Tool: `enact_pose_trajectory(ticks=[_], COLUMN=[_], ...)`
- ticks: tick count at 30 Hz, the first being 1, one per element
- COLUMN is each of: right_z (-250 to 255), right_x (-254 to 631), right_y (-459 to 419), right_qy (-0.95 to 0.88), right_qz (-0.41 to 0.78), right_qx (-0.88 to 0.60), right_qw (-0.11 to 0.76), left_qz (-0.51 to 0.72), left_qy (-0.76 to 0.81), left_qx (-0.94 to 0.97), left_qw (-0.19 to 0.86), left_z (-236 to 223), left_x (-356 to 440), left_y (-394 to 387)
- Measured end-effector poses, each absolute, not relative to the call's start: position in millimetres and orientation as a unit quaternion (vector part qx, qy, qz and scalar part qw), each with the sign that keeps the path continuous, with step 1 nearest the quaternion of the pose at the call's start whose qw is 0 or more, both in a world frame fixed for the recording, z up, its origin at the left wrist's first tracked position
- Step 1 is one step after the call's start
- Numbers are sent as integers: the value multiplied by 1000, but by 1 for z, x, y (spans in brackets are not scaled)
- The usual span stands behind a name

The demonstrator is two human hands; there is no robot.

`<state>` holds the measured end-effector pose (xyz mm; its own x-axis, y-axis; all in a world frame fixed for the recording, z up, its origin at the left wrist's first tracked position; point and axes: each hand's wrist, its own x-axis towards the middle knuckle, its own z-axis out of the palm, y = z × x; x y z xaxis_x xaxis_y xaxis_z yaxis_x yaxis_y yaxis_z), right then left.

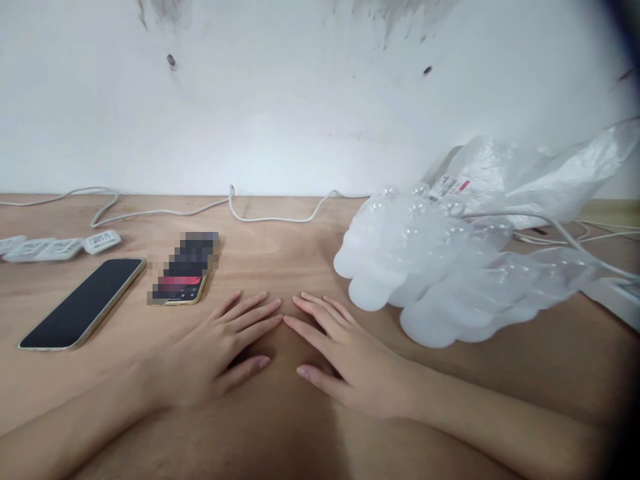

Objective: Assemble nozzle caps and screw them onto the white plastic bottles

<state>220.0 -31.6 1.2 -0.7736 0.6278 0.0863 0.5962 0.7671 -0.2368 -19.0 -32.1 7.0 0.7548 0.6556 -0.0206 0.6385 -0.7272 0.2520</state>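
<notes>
Both hands lie flat on the wooden table [280,440], palms down, fingertips pointing toward each other and almost meeting. My left hand [220,347] has its fingers stretched and holds nothing. Just beyond it lies a phone [184,283] with a lit screen, partly blurred by pixels. Farther left is a larger phone [85,303] with a dark screen. My right hand [345,347], also with spread fingers, holds nothing. Nearest to it is a pile of white, rounded plastic pieces [425,267], which look like bulbs in clear packaging.
A white cable [280,219] runs along the back by the wall [300,100]. Several small white labelled packets [60,248] sit at the left edge. Behind the pile is a crinkled clear plastic bag [530,173]. A white box-like object [617,300] stands at the right edge.
</notes>
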Motion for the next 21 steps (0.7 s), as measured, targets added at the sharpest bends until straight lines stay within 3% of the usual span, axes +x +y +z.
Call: enact_pose_trajectory(ticks=[21], right_z=[5], right_x=[220], right_y=[-33], right_qy=[-935], right_qz=[99], right_qx=[-334], right_qw=[65], left_qz=[12], left_qy=[351], left_qx=[931], left_qw=[97], left_z=[8], left_x=[-20], left_y=[-32])
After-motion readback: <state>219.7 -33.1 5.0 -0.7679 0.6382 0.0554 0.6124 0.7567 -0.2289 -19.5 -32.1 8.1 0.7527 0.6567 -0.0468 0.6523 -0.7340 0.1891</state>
